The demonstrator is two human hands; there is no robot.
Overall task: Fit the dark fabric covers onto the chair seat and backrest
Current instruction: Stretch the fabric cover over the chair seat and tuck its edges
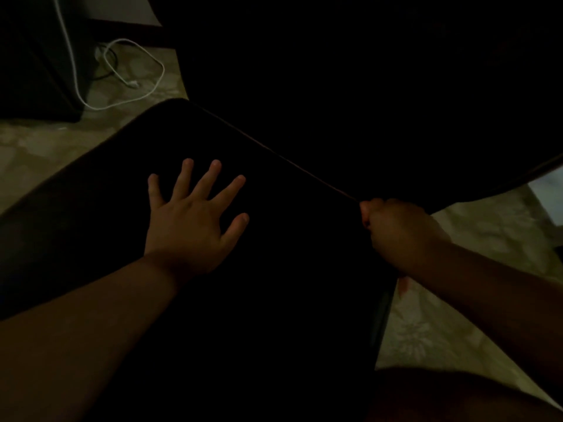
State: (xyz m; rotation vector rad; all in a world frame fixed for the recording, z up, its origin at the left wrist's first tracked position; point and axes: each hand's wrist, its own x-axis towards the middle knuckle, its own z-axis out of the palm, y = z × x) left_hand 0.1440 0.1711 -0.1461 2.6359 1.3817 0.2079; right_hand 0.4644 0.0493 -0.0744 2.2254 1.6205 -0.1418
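Observation:
The scene is very dim. A chair seat (100, 190) wrapped in dark fabric fills the middle of the view. A thin pale seam line runs along its far edge. Behind it rises another dark mass, the backrest (335, 86), too dark to show detail. My left hand (190, 226) lies flat on the seat with fingers spread, holding nothing. At the seat's right rear corner my right hand (396, 229) is a closed fist gripping the edge of the dark seat cover.
A white cable (134, 71) loops on the pale patterned floor at upper left, beside a dark box-like object (39, 71). Pale patterned floor (457, 300) shows on the right. My knee (441, 397) is at the lower right.

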